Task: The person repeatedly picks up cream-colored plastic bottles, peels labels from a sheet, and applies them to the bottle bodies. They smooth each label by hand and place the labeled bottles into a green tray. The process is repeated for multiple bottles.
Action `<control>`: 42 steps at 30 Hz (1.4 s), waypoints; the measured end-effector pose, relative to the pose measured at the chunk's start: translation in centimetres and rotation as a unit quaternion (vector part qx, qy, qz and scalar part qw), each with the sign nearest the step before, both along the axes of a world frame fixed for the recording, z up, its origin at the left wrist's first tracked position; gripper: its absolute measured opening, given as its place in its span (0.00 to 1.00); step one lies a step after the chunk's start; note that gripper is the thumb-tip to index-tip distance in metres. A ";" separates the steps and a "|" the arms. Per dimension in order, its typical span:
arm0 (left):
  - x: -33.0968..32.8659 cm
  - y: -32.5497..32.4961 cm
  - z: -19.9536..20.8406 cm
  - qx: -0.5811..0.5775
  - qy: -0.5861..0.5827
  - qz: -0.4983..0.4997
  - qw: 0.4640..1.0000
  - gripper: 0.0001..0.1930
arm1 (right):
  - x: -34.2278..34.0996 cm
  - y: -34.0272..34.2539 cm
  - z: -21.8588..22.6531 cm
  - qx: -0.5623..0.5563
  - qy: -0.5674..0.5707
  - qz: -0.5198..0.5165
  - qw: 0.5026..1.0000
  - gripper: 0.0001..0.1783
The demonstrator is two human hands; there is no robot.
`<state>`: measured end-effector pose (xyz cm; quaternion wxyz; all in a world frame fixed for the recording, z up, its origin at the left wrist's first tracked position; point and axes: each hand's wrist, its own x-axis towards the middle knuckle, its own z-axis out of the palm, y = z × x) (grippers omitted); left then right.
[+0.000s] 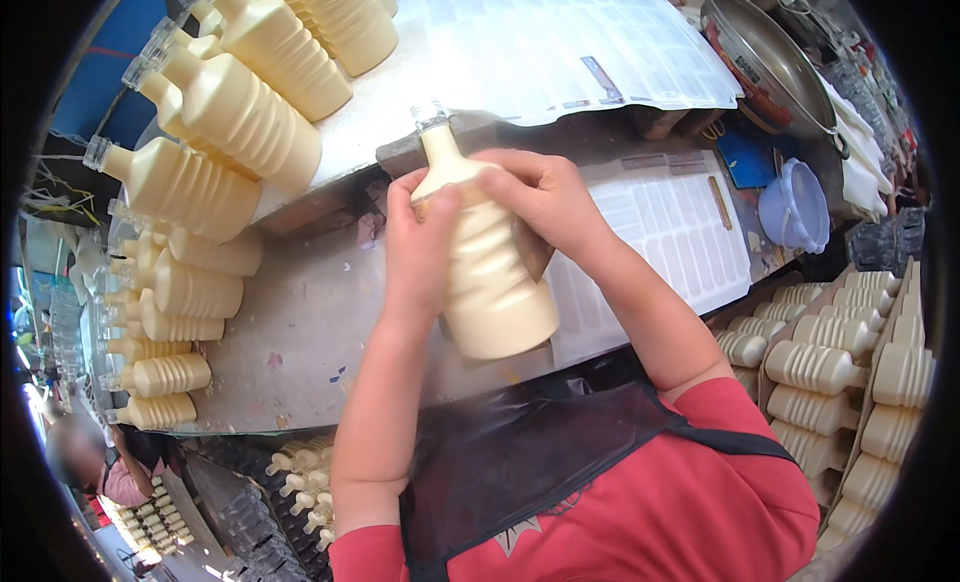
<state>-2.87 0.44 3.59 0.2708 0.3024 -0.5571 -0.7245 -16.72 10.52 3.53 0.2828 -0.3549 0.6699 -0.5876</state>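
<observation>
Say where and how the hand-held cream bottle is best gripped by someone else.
Probably take the cream bottle by its smooth lower body, from the base end: the left hand and right hand occupy the shoulders, leaving that broad part free.

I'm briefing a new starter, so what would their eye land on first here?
First, the ribbed cream bottle at the centre, held by the left grip and right grip. Next, similar bottles massed at upper left, then the metal pan at upper right.
</observation>
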 end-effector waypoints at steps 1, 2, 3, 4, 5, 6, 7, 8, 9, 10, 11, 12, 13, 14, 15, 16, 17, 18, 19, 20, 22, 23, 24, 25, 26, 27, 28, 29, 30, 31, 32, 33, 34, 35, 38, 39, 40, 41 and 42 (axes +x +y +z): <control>0.1 0.1 0.0 0.003 0.000 -0.001 1.000 0.25 | -0.1 -0.1 -0.2 -0.023 -0.018 0.002 1.000 0.26; 0.1 0.1 0.1 0.006 0.000 -0.001 1.000 0.24 | -0.3 0.0 -0.2 -0.008 -0.025 0.014 1.000 0.25; 0.2 0.1 0.1 0.009 0.001 -0.002 1.000 0.24 | -0.5 0.2 0.1 0.006 -0.033 0.027 0.999 0.24; 0.3 0.1 0.1 0.015 0.006 -0.003 1.000 0.23 | -0.6 0.2 0.5 0.021 -0.040 0.041 0.998 0.24; 0.4 0.0 0.0 0.023 0.012 -0.004 1.000 0.23 | -0.7 0.3 1.0 0.035 -0.033 0.042 0.998 0.24; 0.4 -0.1 -0.1 0.030 0.018 -0.005 0.999 0.22 | -0.7 0.4 1.5 0.049 -0.026 0.044 0.997 0.23; 0.4 0.0 -0.2 0.034 0.026 0.000 0.999 0.22 | -0.5 0.4 1.7 0.064 -0.020 0.046 0.997 0.23; 0.4 0.2 -0.3 0.039 0.034 0.004 0.999 0.21 | -0.3 0.4 1.8 0.073 -0.001 0.039 0.997 0.23; 0.3 0.3 -0.3 0.044 0.041 0.009 0.998 0.21 | 0.0 0.3 1.8 0.083 0.018 0.032 0.996 0.23; 0.3 0.2 -0.6 0.037 0.044 0.009 0.998 0.21 | 0.2 0.1 1.9 0.092 0.039 0.024 0.995 0.23; 0.3 0.1 -1.2 0.029 0.047 0.010 0.998 0.21 | 0.1 0.1 1.7 0.070 0.011 0.026 0.997 0.22; 0.4 0.0 -1.5 0.022 0.050 0.011 0.998 0.21 | 0.1 0.1 1.3 0.048 -0.017 0.027 0.998 0.22; 0.4 0.0 -1.4 0.015 0.051 0.012 0.999 0.21 | 0.0 0.1 0.9 0.026 -0.045 0.028 0.998 0.22; 0.4 0.0 -1.3 0.009 0.051 0.013 0.999 0.22 | 0.0 0.1 0.6 0.017 -0.058 0.020 0.998 0.22; 0.4 -0.1 -1.2 0.002 0.051 0.013 0.999 0.23 | 0.0 0.1 0.4 0.008 -0.070 0.012 0.997 0.23; 0.5 -0.3 -1.5 0.008 0.055 0.014 0.998 0.23 | 0.1 0.1 0.3 -0.002 -0.083 0.006 0.997 0.23; 0.7 -0.7 -2.2 0.015 0.059 0.014 0.998 0.24 | 0.0 0.1 0.1 -0.004 -0.083 0.016 0.996 0.22; 0.8 -0.8 -2.5 0.021 0.063 0.014 0.998 0.25 | -0.2 0.1 0.1 -0.006 -0.083 0.026 0.996 0.22; 0.9 -0.8 -2.5 0.075 0.074 0.012 0.994 0.24 | -0.5 0.1 0.1 -0.009 -0.082 0.036 0.996 0.21; 1.0 -0.7 -2.4 0.129 0.086 0.010 0.988 0.24 | -1.1 0.3 0.3 0.009 -0.103 0.029 0.994 0.22; 1.2 -0.7 -2.5 0.204 0.093 -0.006 0.974 0.24 | -2.7 1.4 0.8 0.047 -0.142 0.014 0.989 0.22; 1.3 -0.9 -2.7 0.226 0.088 -0.019 0.970 0.23 | -2.8 1.6 0.8 -0.037 -0.169 0.012 0.985 0.24; 1.5 -1.0 -2.8 0.247 0.084 -0.033 0.965 0.23 | -3.0 2.3 1.2 -0.064 -0.231 0.016 0.971 0.18; 1.5 -0.9 -2.7 0.219 0.081 -0.033 0.972 0.23 | -1.9 2.3 2.2 -0.060 -0.205 -0.033 0.976 0.15; 1.5 -0.8 -2.5 0.191 0.078 -0.034 0.978 0.23 | -0.6 2.2 2.8 -0.056 -0.178 -0.083 0.979 0.13; 1.6 -0.6 -2.2 0.163 0.075 -0.034 0.983 0.23 | -0.1 2.2 2.7 -0.053 -0.090 -0.088 0.991 0.12; 1.6 -0.4 -1.6 0.139 0.072 -0.031 0.987 0.23 | 0.2 2.4 2.6 -0.049 0.000 -0.094 0.994 0.12; 1.7 -0.2 -0.9 0.116 0.070 -0.027 0.990 0.23 | 0.6 2.5 2.5 -0.045 0.089 -0.098 0.990 0.13; 1.7 -0.1 -0.5 0.092 0.067 -0.024 0.993 0.23 | 1.1 2.7 2.6 -0.054 0.145 -0.105 0.982 0.13; 1.8 -0.1 -0.5 0.102 0.076 -0.018 0.992 0.23 | 1.6 2.8 2.8 -0.064 0.201 -0.109 0.971 0.13; 1.8 0.0 -0.5 0.113 0.084 -0.013 0.990 0.23 | 2.1 2.8 3.0 -0.074 0.256 -0.113 0.957 0.13; 1.8 0.0 -0.5 0.123 0.092 -0.007 0.988 0.23 | 2.9 2.6 3.1 -0.107 0.384 -0.085 0.913 0.14; 1.8 0.0 -0.4 0.136 0.095 -0.001 0.986 0.23 | 3.8 2.4 3.4 -0.121 0.487 -0.061 0.863 0.16; 1.9 0.0 -0.4 0.149 0.099 0.007 0.984 0.22 | 4.9 2.3 3.6 -0.122 0.519 -0.030 0.845 0.16; 2.2 -0.3 -0.7 0.207 0.117 0.007 0.971 0.22 | 7.1 0.5 5.2 -0.116 0.576 -0.014 0.809 0.14; 2.4 -0.5 -1.1 0.228 0.124 0.002 0.966 0.22 | 7.6 -0.1 5.6 -0.112 0.588 -0.022 0.801 0.13; 3.1 -1.3 -3.3 0.021 0.023 -0.016 0.999 0.21 | 8.3 -0.7 5.7 -0.073 0.607 0.004 0.791 0.11; 4.1 -2.3 -6.9 -0.187 -0.081 -0.033 0.978 0.21 | 9.0 -1.1 5.5 -0.033 0.624 0.029 0.780 0.09; 4.3 -2.2 -7.5 -0.244 -0.107 -0.033 0.963 0.21 | 9.6 -1.5 5.2 0.011 0.640 0.052 0.767 0.07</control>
